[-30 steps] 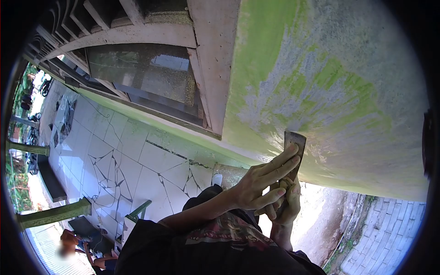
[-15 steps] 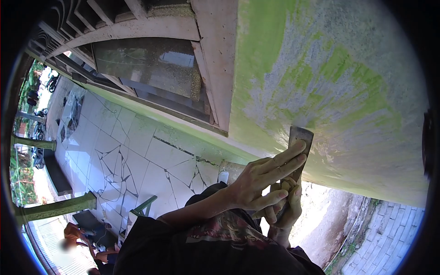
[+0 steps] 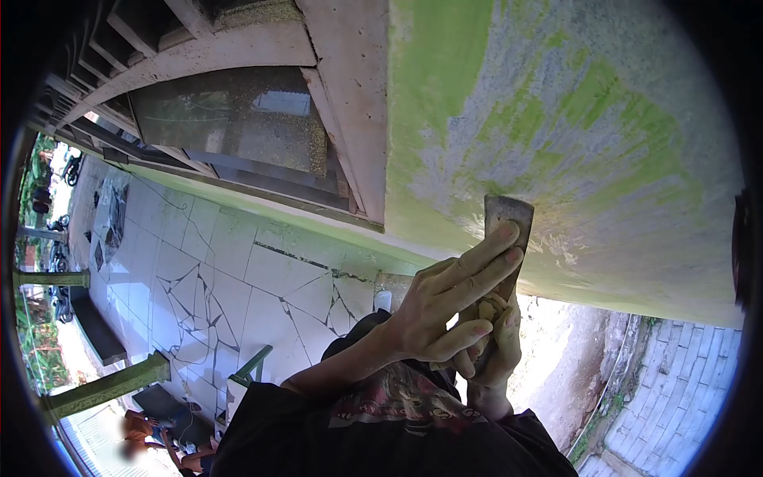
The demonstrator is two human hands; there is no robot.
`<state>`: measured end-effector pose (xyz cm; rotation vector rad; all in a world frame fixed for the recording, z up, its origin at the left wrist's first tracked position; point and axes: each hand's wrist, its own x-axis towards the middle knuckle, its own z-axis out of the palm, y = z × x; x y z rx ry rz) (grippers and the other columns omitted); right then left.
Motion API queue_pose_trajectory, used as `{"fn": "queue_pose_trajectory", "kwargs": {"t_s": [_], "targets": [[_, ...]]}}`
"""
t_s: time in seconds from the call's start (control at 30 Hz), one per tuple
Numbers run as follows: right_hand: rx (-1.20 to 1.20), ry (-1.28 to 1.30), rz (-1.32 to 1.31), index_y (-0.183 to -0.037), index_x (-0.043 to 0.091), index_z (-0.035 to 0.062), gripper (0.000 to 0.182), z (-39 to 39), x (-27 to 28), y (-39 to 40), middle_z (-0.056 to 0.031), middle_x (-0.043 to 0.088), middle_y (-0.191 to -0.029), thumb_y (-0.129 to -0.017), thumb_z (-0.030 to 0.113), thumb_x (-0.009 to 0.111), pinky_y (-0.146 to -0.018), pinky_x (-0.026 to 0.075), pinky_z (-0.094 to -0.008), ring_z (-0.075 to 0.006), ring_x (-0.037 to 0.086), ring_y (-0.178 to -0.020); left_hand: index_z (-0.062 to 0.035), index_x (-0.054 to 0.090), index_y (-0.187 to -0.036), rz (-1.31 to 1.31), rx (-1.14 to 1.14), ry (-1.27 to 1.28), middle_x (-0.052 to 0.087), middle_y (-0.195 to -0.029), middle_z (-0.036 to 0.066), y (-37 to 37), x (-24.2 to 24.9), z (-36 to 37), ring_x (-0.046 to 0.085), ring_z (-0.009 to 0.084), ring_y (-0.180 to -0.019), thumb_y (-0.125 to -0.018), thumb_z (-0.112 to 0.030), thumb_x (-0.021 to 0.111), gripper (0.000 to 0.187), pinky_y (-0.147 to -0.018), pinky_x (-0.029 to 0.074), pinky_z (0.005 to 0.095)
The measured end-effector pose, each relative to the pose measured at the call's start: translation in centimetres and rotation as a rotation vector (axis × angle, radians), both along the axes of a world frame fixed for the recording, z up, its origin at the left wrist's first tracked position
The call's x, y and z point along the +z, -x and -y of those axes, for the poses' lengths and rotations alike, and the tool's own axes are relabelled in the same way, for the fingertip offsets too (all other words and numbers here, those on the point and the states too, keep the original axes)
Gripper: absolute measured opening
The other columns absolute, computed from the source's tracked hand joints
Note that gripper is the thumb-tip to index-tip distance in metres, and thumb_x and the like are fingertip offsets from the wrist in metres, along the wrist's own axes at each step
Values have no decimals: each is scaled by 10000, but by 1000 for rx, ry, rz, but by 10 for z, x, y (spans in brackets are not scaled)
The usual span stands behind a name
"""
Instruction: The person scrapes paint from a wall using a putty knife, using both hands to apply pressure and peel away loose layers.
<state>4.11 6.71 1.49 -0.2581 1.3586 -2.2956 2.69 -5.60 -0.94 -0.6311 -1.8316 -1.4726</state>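
Observation:
A scraper [image 3: 505,213] with a flat, dark, flared metal blade is in both my hands, its blade edge against the wall [image 3: 556,159]. My left hand [image 3: 445,306] presses two outstretched fingers along the blade, with its other fingers bent lower down by the handle. Below it, my right hand [image 3: 505,342] is closed round the handle, which is mostly hidden by my fingers. Green paint on the wall is broken by a broad fan of grey-white scraped streaks around and above the blade.
A window frame [image 3: 350,119] with dusty glass adjoins the wall on the left. White cracked floor tiles [image 3: 230,278] lie below it. A green post [image 3: 111,385] stands at lower left, near a seated person [image 3: 143,433]. Grey paving [image 3: 675,389] is at lower right.
The scraper blade has slid a little up the wall in view, with both hands moving along with it. My view has shifted slightly.

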Motion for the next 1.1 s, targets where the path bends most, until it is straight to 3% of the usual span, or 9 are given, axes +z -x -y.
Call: {"fn": "queue_pose_trajectory", "kwargs": {"t_s": [0.1, 0.23, 0.43, 0.5, 0.63, 0.67, 0.8, 0.93, 1.1], "targets": [[-87, 34, 26, -1348, 254, -64, 599, -2, 6, -3, -23, 426, -553, -990, 406, 351, -262, 276, -201, -78, 328, -293, 55, 404, -1367, 165, -79, 61, 320, -1465, 235, -5, 1, -3, 450, 357, -1279, -891, -367, 444, 637, -1023, 413, 413], [9, 19, -132, -1294, 316, -56, 544, 5, -1, 2, -21, 413, -541, -1001, 402, 315, -248, 301, -216, -85, 346, -291, 40, 399, -1376, 32, -39, -21, 317, -1475, 211, 1, 6, 8, 436, 352, -1291, -867, -362, 470, 652, -1029, 412, 408], [-38, 217, 71, -1188, 396, -47, 449, 2, 10, -10, -21, 409, -553, -999, 359, 362, -266, 266, -215, -83, 304, -308, 62, 378, -1379, 129, -121, 4, 289, -1478, 241, -6, 10, 0, 406, 354, -1313, -836, -326, 473, 674, -1049, 391, 400], [-82, 28, -113, -1222, 372, -38, 467, 12, 15, -11, -18, 397, -530, -998, 371, 355, -239, 273, -222, -88, 315, -280, 46, 375, -1387, 91, -174, -108, 280, -1488, 225, -7, 14, 7, 395, 356, -1319, -829, -321, 485, 677, -1058, 381, 407], [13, 236, 114, -1411, 201, -16, 629, -9, 0, 1, -6, 425, -581, -978, 393, 404, -310, 288, -189, -50, 365, -381, 61, 366, -1386, 197, -118, 15, 267, -1487, 242, -6, 12, -8, 384, 363, -1325, -852, -302, 488, 657, -1046, 393, 412], [9, 192, 52, -1347, 310, -118, 723, -11, 0, 5, -28, 538, -663, -936, 446, 500, -367, 351, -189, -55, 453, -439, 59, 363, -1389, 158, -84, 16, 265, -1487, 245, -4, 12, -10, 390, 375, -1318, -863, -295, 488, 646, -1032, 405, 413], [-18, 98, -63, -1355, 313, -121, 712, 2, 5, 12, -25, 516, -647, -940, 432, 483, -351, 374, -173, -44, 452, -424, 111, 329, -1384, 145, -77, -71, 233, -1485, 291, -5, 16, -2, 278, 410, -1373, -899, -317, 419, 652, -1099, 282, 419], [-118, 1, -30, -1391, 275, -106, 737, -2, 13, -4, -33, 526, -688, -942, 450, 457, -371, 320, -174, -38, 442, -457, 49, 343, -1405, 112, -114, -62, 224, -1509, 232, -3, 13, -1, 297, 373, -1372, -852, -254, 482, 645, -1068, 352, 408], [-19, 205, -23, -1169, 413, -29, 439, 0, -9, -6, -32, 423, -561, -1005, 373, 345, -263, 304, -212, -100, 342, -305, 33, 324, -1419, 130, -229, -164, 200, -1527, 198, -5, 12, 5, 254, 345, -1395, -840, -217, 473, 649, -1099, 313, 403]]}}
